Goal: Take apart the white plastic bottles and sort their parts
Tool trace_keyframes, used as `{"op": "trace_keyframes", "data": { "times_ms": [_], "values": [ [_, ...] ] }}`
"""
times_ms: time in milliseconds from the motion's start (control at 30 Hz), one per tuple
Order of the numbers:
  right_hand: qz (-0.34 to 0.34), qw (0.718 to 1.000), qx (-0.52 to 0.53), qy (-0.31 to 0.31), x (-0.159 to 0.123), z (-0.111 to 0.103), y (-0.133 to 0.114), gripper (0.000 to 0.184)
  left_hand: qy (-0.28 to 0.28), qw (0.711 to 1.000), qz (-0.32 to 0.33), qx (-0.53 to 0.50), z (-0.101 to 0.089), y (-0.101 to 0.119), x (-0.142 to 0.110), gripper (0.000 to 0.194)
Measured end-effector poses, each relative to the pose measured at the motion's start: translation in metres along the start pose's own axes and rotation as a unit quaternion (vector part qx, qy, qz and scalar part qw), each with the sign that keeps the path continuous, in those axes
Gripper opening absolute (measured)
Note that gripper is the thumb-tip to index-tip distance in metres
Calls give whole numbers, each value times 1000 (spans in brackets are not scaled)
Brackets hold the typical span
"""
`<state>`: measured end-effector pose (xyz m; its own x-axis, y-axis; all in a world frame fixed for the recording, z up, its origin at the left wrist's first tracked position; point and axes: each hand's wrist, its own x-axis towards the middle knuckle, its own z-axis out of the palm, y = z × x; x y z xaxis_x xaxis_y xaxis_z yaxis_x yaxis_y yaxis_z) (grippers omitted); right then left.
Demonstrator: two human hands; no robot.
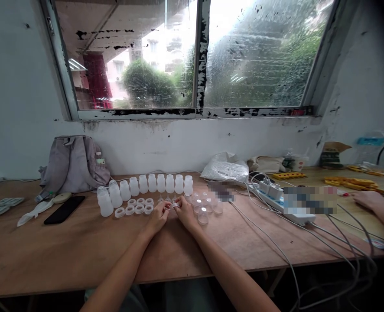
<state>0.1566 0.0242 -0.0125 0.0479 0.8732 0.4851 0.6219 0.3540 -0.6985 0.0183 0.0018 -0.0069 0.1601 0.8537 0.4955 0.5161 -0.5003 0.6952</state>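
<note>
One clear part [171, 206] is sitting between fingertips of left hand [157, 218] and right hand [186, 213], over table [81, 251]. Rings [139, 209] are lying left, clear caps [203, 216] right, bottles [152, 183] standing behind. Both hands are pinching part, fingers curling nearly together; exact gap is not showing. Part is looking light, thin, slippery, probably flexing under squeeze; rim is offering likely safest hold.

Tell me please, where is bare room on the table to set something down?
Bare wood: between the black phone and left forearm; a smaller patch right of the right forearm, before the clear cups. Crowded: around left hand and right hand, with rings, bottles, cups; also by power strip.
</note>
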Motion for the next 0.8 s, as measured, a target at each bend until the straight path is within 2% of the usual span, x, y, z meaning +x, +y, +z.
{"op": "trace_keyframes", "data": {
  "times_ms": [167,267,367,500,633,800],
  "values": [
    [-3,1000,3,1,-3,-3,-2,34,103,984,-43,142,-19,-10,3,18],
    [-17,1000,21,-4,-5,-3,-5,41,136,967,-78,202,-25,-23,2,13],
    [-31,999,44,0,-6,-2,-6,39,142,958,-88,232,-27,-32,0,14],
    [-33,998,46,0,-5,-1,-7,26,148,960,-70,229,-25,-30,3,13],
    [-36,998,49,1,-4,0,-7,19,141,971,-49,187,-20,-26,10,25],
    [-32,998,53,5,-4,2,-6,9,144,970,-69,186,-19,-28,13,33]
  ]
}}
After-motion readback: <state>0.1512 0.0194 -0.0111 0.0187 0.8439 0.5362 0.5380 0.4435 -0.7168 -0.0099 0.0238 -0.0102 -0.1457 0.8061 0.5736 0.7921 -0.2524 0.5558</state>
